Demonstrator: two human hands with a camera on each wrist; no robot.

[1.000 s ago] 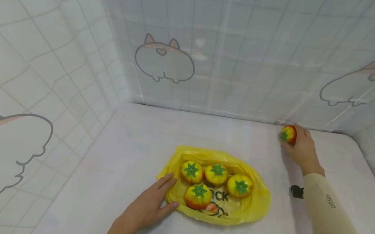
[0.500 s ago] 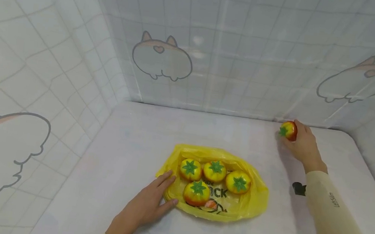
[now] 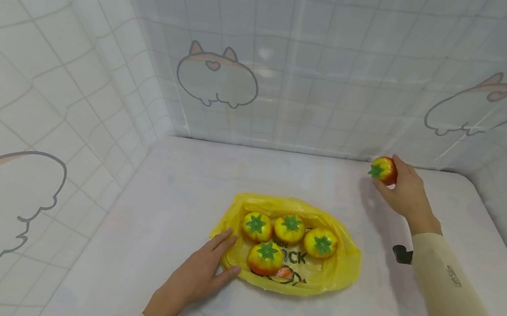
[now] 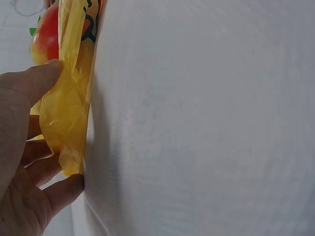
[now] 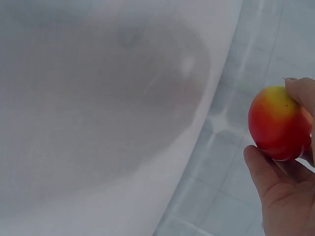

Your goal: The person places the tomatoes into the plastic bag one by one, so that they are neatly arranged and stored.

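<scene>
Near the back edge of the table, my right hand (image 3: 405,191) grips a red and yellow tomato (image 3: 382,170) with a green star-shaped top. The right wrist view shows this tomato (image 5: 278,123) between thumb and fingers. A yellow plastic bag (image 3: 343,275) lies spread with its mouth facing up, and several similar tomatoes (image 3: 265,259) sit inside it on dark printed lettering. At the bag's left end rests my left hand (image 3: 195,274), fingers spread against the rim. In the left wrist view, its thumb and fingers touch the bag's yellow plastic (image 4: 64,118).
A white cloth-like surface covers the table (image 3: 175,185). Tiled-pattern walls with dog drawings (image 3: 217,81) enclose it at the back and both sides. A small black mark or object (image 3: 402,254) shows beside the right sleeve (image 3: 450,284).
My right hand has shifted slightly left and up with the tomato in its grip. The left hand stays at the bag, and the head view has tilted a little.
</scene>
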